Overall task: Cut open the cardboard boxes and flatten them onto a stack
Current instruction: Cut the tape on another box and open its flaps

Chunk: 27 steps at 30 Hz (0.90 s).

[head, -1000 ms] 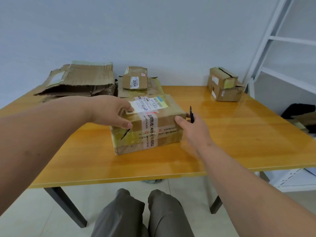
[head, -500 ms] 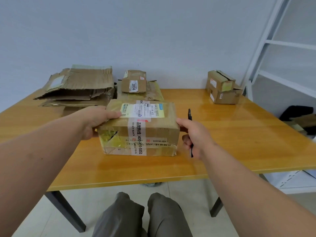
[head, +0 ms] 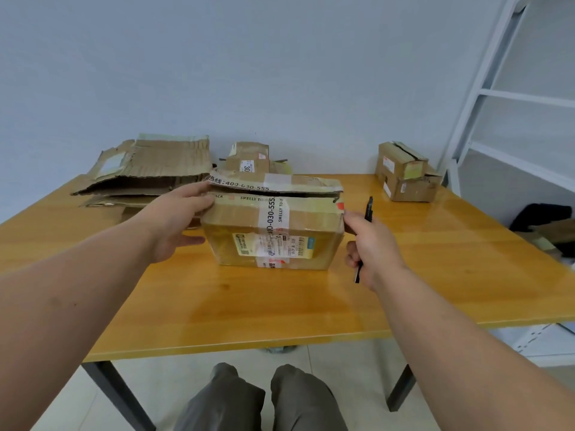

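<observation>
A taped cardboard box (head: 273, 225) stands mid-table, its shipping label facing me and a taped flap edge on top. My left hand (head: 183, 219) holds the box's left end, fingers on the upper corner, thumb lower down the side. My right hand (head: 370, 244) grips a slim black cutter (head: 368, 209) and touches the box's right end with its fingertips. A stack of flattened cardboard (head: 146, 172) lies at the back left.
Flattened pieces with a small labelled box (head: 249, 160) on top lie behind the main box. Two stacked small boxes (head: 404, 172) sit at the back right. A white metal shelf (head: 513, 119) stands right of the wooden table (head: 280, 303). My knees show below the table edge.
Both hands have tipped the box toward me, so the label that was on top now faces me. The right hand kept hold of the cutter.
</observation>
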Tool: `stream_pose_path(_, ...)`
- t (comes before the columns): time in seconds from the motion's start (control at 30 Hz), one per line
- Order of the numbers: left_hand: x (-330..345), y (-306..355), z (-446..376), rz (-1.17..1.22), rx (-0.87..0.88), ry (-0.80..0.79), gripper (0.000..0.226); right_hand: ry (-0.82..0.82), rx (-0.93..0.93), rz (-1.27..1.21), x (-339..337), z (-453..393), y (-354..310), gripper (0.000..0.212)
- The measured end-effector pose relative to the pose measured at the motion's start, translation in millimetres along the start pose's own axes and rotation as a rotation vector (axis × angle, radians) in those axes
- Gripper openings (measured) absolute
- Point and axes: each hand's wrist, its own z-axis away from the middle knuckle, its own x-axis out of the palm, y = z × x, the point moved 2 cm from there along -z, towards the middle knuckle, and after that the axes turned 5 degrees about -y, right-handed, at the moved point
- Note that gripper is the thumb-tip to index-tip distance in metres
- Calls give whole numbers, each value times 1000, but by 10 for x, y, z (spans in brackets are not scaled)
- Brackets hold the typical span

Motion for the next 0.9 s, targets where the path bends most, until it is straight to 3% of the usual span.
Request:
stream_pose_path(0.13, 12, 60, 3, -92, 60, 62, 40, 0, -42, 135, 13, -23, -149, 12)
stream_pose_path(0.2, 10, 91, 13, -80, 74, 79, 38, -23, -1, 178, -5, -35, -208, 2)
stream_pose_path(0.3, -10, 124, 32, -80, 46, 69, 39, -98, 109, 207, -9, -116, -290, 9)
stream_pose_path(0.37, -33, 155, 57, -196, 5, 4, 25, -165, 182, 318, 40, -153, -388, 31)
stream_pose_path(0.4, -49, 175, 65, -245, -29, -43, 30, -212, 200, 377, 70, -174, -433, 55)
stream_pose_path(0.43, -50, 208, 90, -276, -67, -95, 44, -254, 204, 432, 101, -187, -477, 78)
stream_pose_path(0.47, -46, 252, 108, -313, -102, -146, 69, -296, 204, 488, 133, -189, -529, 88)
stream_pose_path(0.53, -48, 346, 76, -462, -167, -239, 138, -359, 216, 647, 213, -171, -649, 69)
stream_pose_path(0.57, -26, 394, 76, -554, -202, -277, 154, -360, 225, 759, 254, -156, -719, 59)
stream_pose_path(0.6, 10, 431, 70, -638, -227, -300, 152, -344, 217, 879, 298, -156, -784, 54)
stream_pose_path(0.7, 155, 500, -9, -854, -247, -206, 87, -248, 85, 1212, 502, -193, -880, 48)
stream_pose_path(0.73, 190, 516, -54, -905, -256, -171, 79, -203, 43, 1316, 573, -210, -873, 50)
stream_pose_path(0.83, 347, 584, -96, -1075, -295, -130, 92, -104, 21, 1518, 723, -282, -790, 61)
stream_pose_path(0.9, 443, 609, -132, -1229, -263, -67, 96, -67, 26, 1550, 761, -322, -779, 56)
